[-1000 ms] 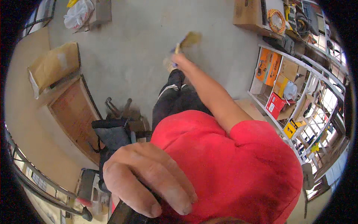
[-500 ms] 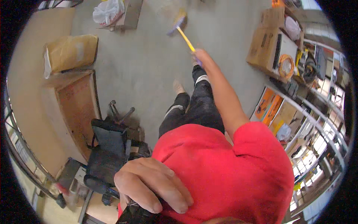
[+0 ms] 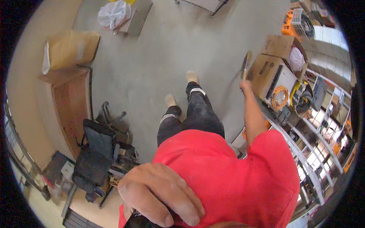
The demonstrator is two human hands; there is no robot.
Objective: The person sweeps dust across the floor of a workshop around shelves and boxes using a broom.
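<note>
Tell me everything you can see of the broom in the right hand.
The broom is held by the right hand, which closes around its pale, slim handle. The head, seen nearly edge-on, points toward the top of the picture, yellowish on one side and dark on the other. It shows against the grey floor, just left of a cardboard box. Its material, and any contact with floor or box, I can't tell.

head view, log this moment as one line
right hand: holds broom | broom: just left of cardboard box in picture | left hand: curled before red shirt, grip unclear
</note>
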